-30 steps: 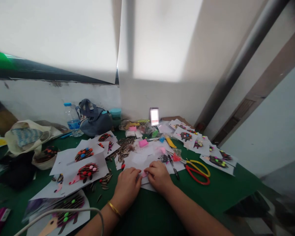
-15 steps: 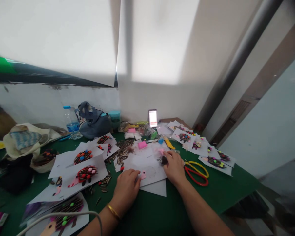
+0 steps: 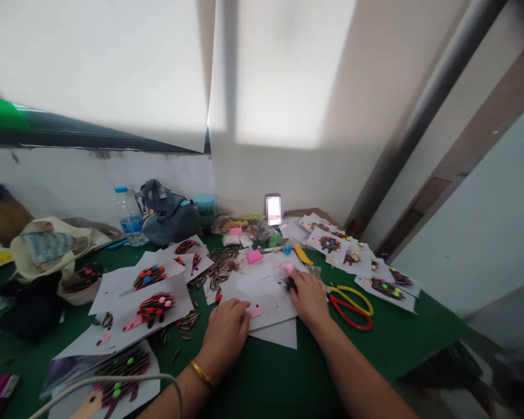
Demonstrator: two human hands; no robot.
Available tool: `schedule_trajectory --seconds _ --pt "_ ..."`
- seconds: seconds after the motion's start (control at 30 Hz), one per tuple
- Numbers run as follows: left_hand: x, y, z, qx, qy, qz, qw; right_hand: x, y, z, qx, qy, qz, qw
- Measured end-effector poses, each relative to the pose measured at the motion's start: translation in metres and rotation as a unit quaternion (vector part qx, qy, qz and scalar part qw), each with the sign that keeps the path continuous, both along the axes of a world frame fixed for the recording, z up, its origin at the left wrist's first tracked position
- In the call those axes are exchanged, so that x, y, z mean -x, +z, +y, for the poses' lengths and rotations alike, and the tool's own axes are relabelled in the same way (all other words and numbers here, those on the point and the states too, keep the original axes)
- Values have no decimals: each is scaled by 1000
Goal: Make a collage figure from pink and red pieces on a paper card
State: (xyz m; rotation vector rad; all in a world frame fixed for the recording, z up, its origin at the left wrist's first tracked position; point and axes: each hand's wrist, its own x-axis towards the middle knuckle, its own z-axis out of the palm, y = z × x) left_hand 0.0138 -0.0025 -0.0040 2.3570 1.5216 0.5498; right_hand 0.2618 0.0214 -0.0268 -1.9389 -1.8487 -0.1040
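A white sheet of paper (image 3: pixel 271 317) lies in front of me, bearing a small pink clay piece (image 3: pixel 255 310) with a dark dot and a faint drawn outline. My left hand (image 3: pixel 227 326), with a gold bangle at the wrist, rests on the sheet's left edge, fingers extended beside the pink piece. On the right side of the sheet, my right hand (image 3: pixel 309 295) has its fingers closed around a dark lump that looks like black clay (image 3: pixel 290 283), mostly hidden by the fingers. Pink clay (image 3: pixel 286 267) lies just beyond that hand.
Scissors (image 3: pixel 353 308) with red and yellow handles lie right of my right hand. Sunflower seeds (image 3: pixel 222 266) are heaped at centre left. Finished hedgehog pictures (image 3: pixel 157 305) lie on both sides. A phone (image 3: pixel 273 209), bottle (image 3: pixel 130 218) and blue bag (image 3: pixel 168 218) stand behind.
The view has shifted very slightly. My right fingers have moved a little over the dark lump; my left hand stays on the paper.
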Motion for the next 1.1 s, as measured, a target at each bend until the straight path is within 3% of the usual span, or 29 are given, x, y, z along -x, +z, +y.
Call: schedule_trajectory --seconds 0.3,0.53,0.7,0.87,1.1 --pt "-1 3 -2 0 2 2 1000 3 5 0 26 -36 -12 999" --pt "-2 2 -2 -2 0 -7 1000 4 9 -4 -30 -33 2 999" --pt "-4 1 -2 -15 2 -14 1000 21 22 -1 -84 31 -6 996" --pt "-3 -2 -2 -28 -3 -25 999 61 38 39 -33 181 -51 982" --pt "-2 0 -3 -24 -7 -29 999 113 44 114 30 280 -52 958"
